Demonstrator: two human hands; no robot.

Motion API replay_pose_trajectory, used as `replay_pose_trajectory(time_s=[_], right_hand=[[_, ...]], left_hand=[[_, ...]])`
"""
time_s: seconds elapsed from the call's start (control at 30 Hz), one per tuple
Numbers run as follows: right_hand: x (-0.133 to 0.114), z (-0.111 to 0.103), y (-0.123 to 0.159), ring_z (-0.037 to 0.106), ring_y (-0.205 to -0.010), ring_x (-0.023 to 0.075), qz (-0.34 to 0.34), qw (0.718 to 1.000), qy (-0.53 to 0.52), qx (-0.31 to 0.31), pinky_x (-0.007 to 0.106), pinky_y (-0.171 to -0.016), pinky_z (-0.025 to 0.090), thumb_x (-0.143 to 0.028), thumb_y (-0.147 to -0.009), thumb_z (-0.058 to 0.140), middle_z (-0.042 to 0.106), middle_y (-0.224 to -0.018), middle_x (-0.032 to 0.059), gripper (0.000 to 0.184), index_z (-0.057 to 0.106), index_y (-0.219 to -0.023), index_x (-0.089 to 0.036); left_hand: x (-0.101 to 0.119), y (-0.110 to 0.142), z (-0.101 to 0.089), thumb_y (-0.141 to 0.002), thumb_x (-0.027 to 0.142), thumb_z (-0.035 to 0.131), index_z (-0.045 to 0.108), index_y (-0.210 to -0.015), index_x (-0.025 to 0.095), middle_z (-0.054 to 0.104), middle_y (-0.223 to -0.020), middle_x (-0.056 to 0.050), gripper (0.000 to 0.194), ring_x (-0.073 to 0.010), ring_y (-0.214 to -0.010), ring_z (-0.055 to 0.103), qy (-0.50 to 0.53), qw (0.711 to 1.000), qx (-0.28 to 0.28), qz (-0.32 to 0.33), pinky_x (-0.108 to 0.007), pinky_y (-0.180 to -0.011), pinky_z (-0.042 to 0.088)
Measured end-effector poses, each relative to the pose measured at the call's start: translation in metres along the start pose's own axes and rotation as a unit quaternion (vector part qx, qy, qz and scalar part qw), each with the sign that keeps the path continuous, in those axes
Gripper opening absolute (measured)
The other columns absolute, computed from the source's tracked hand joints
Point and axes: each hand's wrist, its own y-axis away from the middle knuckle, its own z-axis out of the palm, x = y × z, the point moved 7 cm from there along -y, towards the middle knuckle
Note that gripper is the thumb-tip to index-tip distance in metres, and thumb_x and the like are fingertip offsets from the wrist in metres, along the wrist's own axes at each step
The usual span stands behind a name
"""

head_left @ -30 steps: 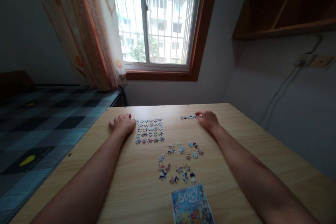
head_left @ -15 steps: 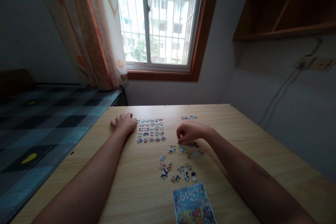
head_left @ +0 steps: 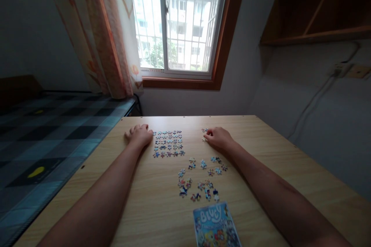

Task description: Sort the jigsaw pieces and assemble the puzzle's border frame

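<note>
My left hand (head_left: 139, 135) rests on the table with its fingers spread, just left of several neat rows of jigsaw pieces (head_left: 169, 144). Pinched between the thumb and finger of my right hand (head_left: 218, 137) is a small pale puzzle piece (head_left: 204, 139). It is at the table surface, a little below a short row of pieces (head_left: 203, 129) that my hand partly hides. Nearer to me lie scattered loose pieces (head_left: 203, 164), some of them touching or overlapping.
A blue Bluey puzzle box (head_left: 216, 225) lies at the near edge of view on the wooden table (head_left: 150, 200). To the left is a bed with a checked cover (head_left: 66, 131). A window (head_left: 185, 27) stands behind; a shelf (head_left: 315, 36) hangs at the right.
My right hand went from the short row down to the loose pieces, took a puzzle piece there, and brought it up below the row. My left hand stayed in place.
</note>
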Motion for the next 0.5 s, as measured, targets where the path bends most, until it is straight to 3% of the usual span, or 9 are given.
replay_pose_trajectory(time_s=[0.1, 0.23, 0.37, 0.5], right_hand=[[0.015, -0.01, -0.002, 0.065, -0.074, 0.0181, -0.013, 0.997, -0.028, 0.073, 0.027, -0.063, 0.039, -0.041, -0.091, 0.06, 0.076, -0.085, 0.0043, 0.025, 0.079, -0.095, -0.025], [0.016, -0.013, 0.001, 0.064, -0.075, 0.0159, -0.133, 0.98, -0.09, 0.117, 0.027, -0.072, 0.045, -0.027, -0.089, 0.064, 0.075, -0.087, 0.0039, 0.018, 0.08, -0.094, -0.024], [0.006, -0.012, 0.011, 0.064, -0.089, 0.0197, -0.211, 0.957, -0.118, 0.161, 0.032, -0.086, 0.048, -0.023, -0.085, 0.07, 0.074, -0.09, 0.0058, 0.012, 0.081, -0.084, -0.024], [0.0, -0.007, 0.014, 0.06, -0.105, 0.0229, -0.242, 0.949, -0.117, 0.166, 0.038, -0.097, 0.048, -0.024, -0.083, 0.074, 0.074, -0.109, 0.0062, 0.009, 0.082, -0.079, -0.028]], left_hand=[[-0.001, -0.001, 0.002, -0.088, 0.045, 0.043, 0.062, -0.133, 0.025, 0.052, -0.147, -0.016, 0.053, -0.0364, -0.134, 0.044, 0.0, 1.0, -0.003, -0.002, -0.056, -0.111, 0.03], [-0.002, -0.004, 0.004, -0.086, 0.045, 0.045, 0.063, -0.13, 0.027, 0.054, -0.144, -0.015, 0.052, -0.0369, -0.132, 0.045, 0.008, 1.0, 0.002, -0.002, -0.056, -0.11, 0.03], [-0.003, -0.006, 0.004, -0.085, 0.045, 0.047, 0.064, -0.13, 0.027, 0.055, -0.144, -0.016, 0.052, -0.0376, -0.131, 0.045, 0.011, 1.0, 0.006, -0.003, -0.056, -0.109, 0.03], [-0.003, -0.005, 0.003, -0.085, 0.046, 0.046, 0.064, -0.131, 0.027, 0.055, -0.143, -0.016, 0.053, -0.0374, -0.13, 0.046, 0.002, 1.0, 0.003, -0.002, -0.055, -0.108, 0.031]])
